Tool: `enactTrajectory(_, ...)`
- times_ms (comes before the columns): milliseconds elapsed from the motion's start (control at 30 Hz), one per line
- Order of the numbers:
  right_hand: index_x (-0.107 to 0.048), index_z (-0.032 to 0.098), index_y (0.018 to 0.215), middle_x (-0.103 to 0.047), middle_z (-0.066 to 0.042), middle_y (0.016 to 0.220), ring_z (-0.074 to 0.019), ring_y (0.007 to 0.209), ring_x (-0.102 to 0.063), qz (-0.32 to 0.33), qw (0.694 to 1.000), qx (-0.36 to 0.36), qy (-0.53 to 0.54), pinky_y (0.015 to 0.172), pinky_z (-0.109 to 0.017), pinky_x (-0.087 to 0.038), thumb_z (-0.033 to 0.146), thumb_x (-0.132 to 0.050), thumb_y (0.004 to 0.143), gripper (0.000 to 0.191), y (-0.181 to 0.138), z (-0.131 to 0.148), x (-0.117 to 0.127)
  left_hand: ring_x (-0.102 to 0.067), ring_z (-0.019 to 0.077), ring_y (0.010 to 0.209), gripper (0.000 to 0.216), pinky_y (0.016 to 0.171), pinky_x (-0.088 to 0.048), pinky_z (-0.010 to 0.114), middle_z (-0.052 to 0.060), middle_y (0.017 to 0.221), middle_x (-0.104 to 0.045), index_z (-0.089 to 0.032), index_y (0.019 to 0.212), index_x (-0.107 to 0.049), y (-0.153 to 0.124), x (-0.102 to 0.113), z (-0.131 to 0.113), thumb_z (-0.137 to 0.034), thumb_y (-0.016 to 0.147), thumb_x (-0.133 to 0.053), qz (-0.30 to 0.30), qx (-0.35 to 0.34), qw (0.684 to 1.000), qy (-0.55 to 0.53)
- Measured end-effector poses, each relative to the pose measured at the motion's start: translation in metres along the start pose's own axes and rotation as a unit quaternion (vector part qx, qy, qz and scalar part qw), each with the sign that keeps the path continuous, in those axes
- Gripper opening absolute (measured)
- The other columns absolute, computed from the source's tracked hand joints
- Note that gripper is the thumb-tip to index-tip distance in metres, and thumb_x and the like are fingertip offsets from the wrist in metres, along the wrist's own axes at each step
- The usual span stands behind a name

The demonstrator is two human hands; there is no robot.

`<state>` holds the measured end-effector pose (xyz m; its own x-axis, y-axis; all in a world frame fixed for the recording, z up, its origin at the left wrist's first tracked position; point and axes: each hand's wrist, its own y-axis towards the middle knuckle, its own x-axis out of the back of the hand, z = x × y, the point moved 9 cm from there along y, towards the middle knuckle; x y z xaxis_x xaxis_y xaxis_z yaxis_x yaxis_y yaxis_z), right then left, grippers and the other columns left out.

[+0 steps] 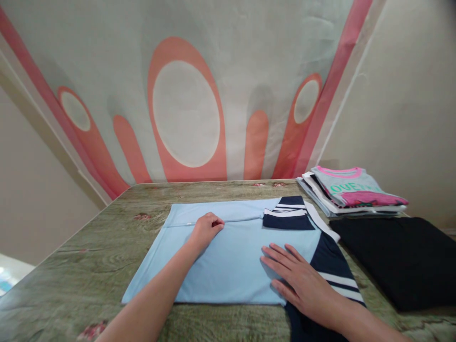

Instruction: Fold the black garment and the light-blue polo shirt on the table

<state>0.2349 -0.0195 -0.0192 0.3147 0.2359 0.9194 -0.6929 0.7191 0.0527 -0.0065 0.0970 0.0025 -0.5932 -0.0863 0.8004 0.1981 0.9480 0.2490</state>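
A light blue shirt (228, 261) with navy and white striped trim lies flat on the table, partly folded. One navy striped sleeve (289, 213) is turned in over its upper right. My left hand (205, 229) rests on the shirt's upper edge with fingers curled, pinching the folded fabric there. My right hand (302, 280) lies flat with fingers spread on the shirt's right side, beside the navy striped part (335, 270).
The table (89, 266) has a green wood-grain cover. A stack of folded shirts (351, 192) sits at the back right, and a black folded garment (402, 256) lies in front of it. A patterned cloth (185, 104) hangs behind the table.
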Motion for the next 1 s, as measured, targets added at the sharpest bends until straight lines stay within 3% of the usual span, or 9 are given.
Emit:
enactTrajectory(300, -0.036, 0.034, 0.146, -0.03, 0.0, 0.155, -0.0229, 0.144, -0.022, 0.005, 1.0, -0.002, 0.005, 0.118, -0.053, -0.013, 0.048, -0.037, 0.098, 0.05, -0.001, -0.003, -0.003, -0.06, 0.0157, 0.075, 0.011, 0.07, -0.047, 0.027, 0.002, 0.08, -0.065, -0.021, 0.08, -0.074, 0.001, -0.003, -0.001, -0.025, 0.079, -0.063, 0.002, -0.021, 1.0, -0.011)
enactTrajectory(500, -0.038, 0.033, 0.145, -0.032, -0.001, 0.154, -0.0238, 0.144, -0.023, -0.004, 1.0, 0.002, 0.009, 0.117, -0.053, -0.013, 0.047, -0.038, 0.098, 0.05, -0.002, -0.002, -0.001, -0.06, 0.0171, 0.083, 0.012, 0.078, -0.046, 0.029, 0.002, 0.085, -0.064, -0.022, 0.08, -0.071, -0.001, -0.005, -0.013, -0.022, 0.082, -0.059, 0.007, -0.035, 0.999, 0.006)
enactTrajectory(667, -0.037, 0.034, 0.145, -0.031, 0.0, 0.154, -0.0237, 0.144, -0.022, 0.001, 1.0, 0.003, 0.001, 0.117, -0.055, -0.013, 0.047, -0.036, 0.098, 0.049, -0.002, -0.001, -0.001, -0.06, 0.0181, 0.087, 0.012, 0.08, -0.046, 0.029, 0.003, 0.088, -0.065, -0.021, 0.078, -0.067, -0.003, -0.006, -0.012, -0.022, 0.083, -0.055, -0.022, -0.014, 1.0, 0.017)
enactTrajectory(833, -0.036, 0.033, 0.146, -0.03, -0.001, 0.155, -0.0234, 0.144, -0.022, 0.002, 1.0, 0.003, 0.004, 0.117, -0.054, -0.013, 0.047, -0.037, 0.098, 0.05, -0.002, -0.001, -0.001, -0.063, 0.0174, 0.081, 0.019, 0.077, -0.047, 0.028, 0.003, 0.085, -0.069, -0.018, 0.084, -0.067, 0.016, 0.021, 0.012, -0.028, 0.087, -0.05, -0.064, 0.036, 0.997, 0.015)
enactTrajectory(1000, -0.036, 0.033, 0.146, -0.029, -0.001, 0.155, -0.0236, 0.144, -0.021, 0.007, 1.0, 0.004, 0.017, 0.117, -0.054, -0.012, 0.045, -0.039, 0.097, 0.05, -0.001, -0.001, 0.0, -0.063, 0.0189, 0.083, 0.019, 0.079, -0.047, 0.029, 0.004, 0.085, -0.07, -0.017, 0.086, -0.069, 0.075, 0.058, 0.038, -0.029, 0.087, -0.055, -0.079, 0.086, 0.992, 0.048)
